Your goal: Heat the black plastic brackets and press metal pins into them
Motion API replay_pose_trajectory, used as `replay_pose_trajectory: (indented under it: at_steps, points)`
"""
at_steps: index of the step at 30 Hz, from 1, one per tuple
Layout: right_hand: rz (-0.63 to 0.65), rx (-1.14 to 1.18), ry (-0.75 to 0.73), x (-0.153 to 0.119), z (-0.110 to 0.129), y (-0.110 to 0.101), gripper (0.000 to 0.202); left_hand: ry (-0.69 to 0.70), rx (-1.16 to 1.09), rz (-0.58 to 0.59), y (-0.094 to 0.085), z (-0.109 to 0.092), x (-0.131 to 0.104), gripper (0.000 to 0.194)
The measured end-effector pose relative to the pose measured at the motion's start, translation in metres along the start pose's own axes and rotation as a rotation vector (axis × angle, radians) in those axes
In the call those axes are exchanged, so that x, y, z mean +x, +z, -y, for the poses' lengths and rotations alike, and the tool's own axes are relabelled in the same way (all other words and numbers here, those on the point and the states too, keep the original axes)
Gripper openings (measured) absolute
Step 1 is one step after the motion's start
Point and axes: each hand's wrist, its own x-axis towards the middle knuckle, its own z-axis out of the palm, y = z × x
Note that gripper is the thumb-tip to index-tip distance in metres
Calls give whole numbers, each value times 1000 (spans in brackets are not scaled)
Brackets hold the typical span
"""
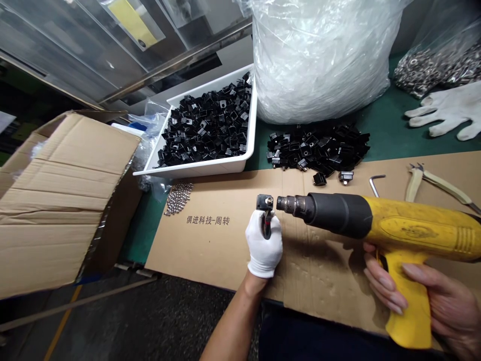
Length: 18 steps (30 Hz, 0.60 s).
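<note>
Gripping pliers (266,224) in a white knit glove, the left hand (263,245) held a small black plastic part (264,202) just off the scorched metal nozzle of the yellow heat gun (376,220), probably to keep fingers out of the heat. At lower right, the bare right hand (424,291) was clenched around the gun's grip. Cardboard sheeting (210,240) covered the green desk (391,135), perhaps as a shield. Matching blocky parts filled a white tray (158,168) and lay heaped (319,148) at centre, beside shiny steel balls (178,198).
</note>
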Motion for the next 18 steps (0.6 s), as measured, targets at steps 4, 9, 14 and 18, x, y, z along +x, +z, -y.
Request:
replay_pose_trajectory:
  at_steps: [4, 9, 14, 18]
  points:
    - [19, 32, -25, 0, -1, 1, 36, 9, 13, -6, 0, 1, -1, 10]
    - [6, 45, -43, -1, -3, 2, 36, 20, 14, -21, 0, 1, 0, 9]
    - [17, 43, -45, 0, -3, 2, 36, 24, 33, -23, 0, 0, 0, 6]
    - [25, 23, -40, 0, -2, 1, 36, 22, 32, -13, 0, 0, 0, 7]
